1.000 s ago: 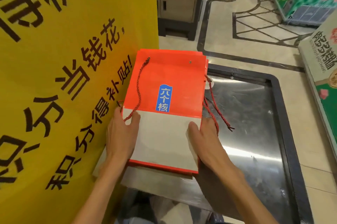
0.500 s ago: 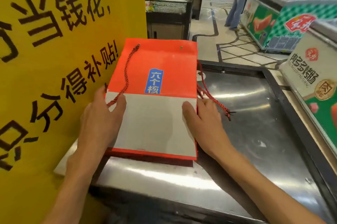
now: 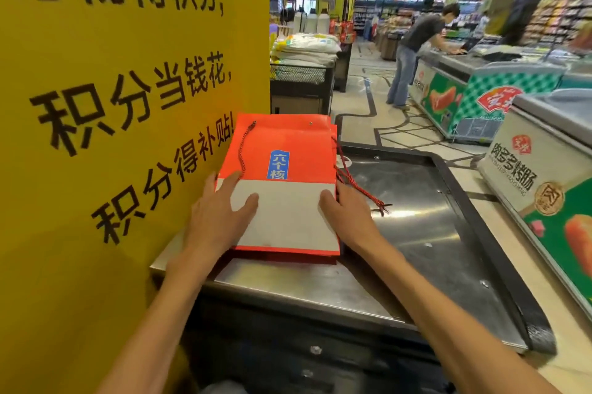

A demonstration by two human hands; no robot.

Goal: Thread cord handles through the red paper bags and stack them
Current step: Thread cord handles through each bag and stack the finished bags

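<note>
1. We see a stack of flat red paper bags [image 3: 288, 150] lying on the steel desk [image 3: 416, 217], pushed up against a tall yellow sign [image 3: 128, 137] printed with black characters.
2. The top bag shows a red upper part with a small blue label [image 3: 278, 165] and a pale grey lower panel [image 3: 288, 217]; the edges of the bags beneath it peek out along the right and near sides.
3. A dark red cord handle [image 3: 244, 146] runs from a hole near the top left corner of the top bag down toward the left hand (its lower end disappears at the fingers).
4. More red cords [image 3: 362, 188] trail out from the right edge of the stack and lie on the steel surface, their frayed ends just beside the right hand.
5. Our left hand [image 3: 221, 217] lies flat on the left side of the top bag, its grip loose and spread, fingers straight and holding nothing.
6. Our right hand [image 3: 349, 217] rests against the right edge of the stack, thumb on the grey panel, fingers fairly straight along the side; its grip is likewise relaxed rather than closed round anything.
7. Beyond the desk we see a shop floor with chest freezers [image 3: 480, 95] and a person [image 3: 413, 50] bending over one.
</note>
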